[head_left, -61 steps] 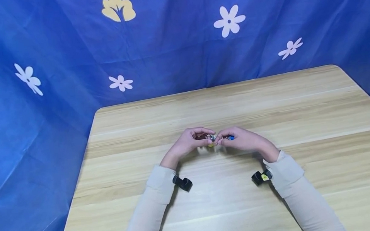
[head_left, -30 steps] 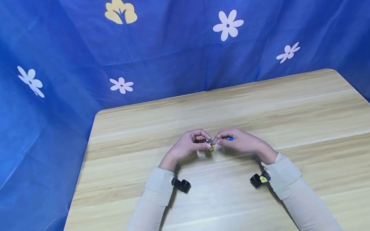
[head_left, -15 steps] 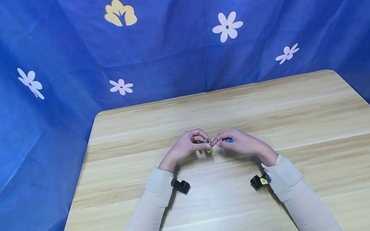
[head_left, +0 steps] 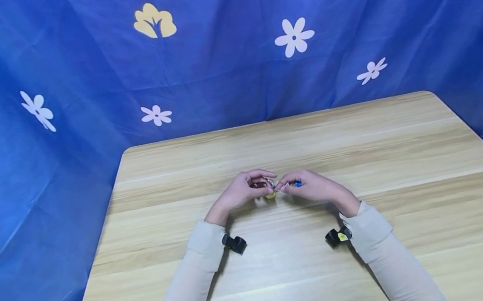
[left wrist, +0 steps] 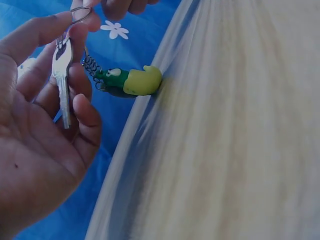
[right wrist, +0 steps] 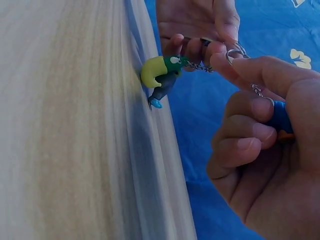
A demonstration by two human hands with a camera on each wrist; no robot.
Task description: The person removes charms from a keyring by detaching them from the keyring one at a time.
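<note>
My left hand (head_left: 241, 189) and right hand (head_left: 311, 185) meet above the middle of the table. Between left thumb and fingers is a metal key ring (left wrist: 80, 15), and a silver key (left wrist: 63, 65) hangs in front of the curled fingers. From a short chain dangles a figurine keychain (left wrist: 131, 81) with a green head and yellow body, low by the tabletop. The right thumb and index finger pinch the ring from the other side. A blue figurine (right wrist: 280, 117) on its own chain lies within the right hand's curled fingers, partly hidden.
The wood-grain table (head_left: 285, 277) spreads around both hands. A blue curtain (head_left: 218, 46) with white flowers and pale yellow tree shapes stands behind and beside it. Black wrist cameras are strapped at the left cuff (head_left: 208, 244) and right cuff (head_left: 366, 225).
Both hands stay close together, drifting slightly left in the view. The left index finger drew back, then stretched out again over the ring. The yellow figurine has shifted a little left and lower.
</note>
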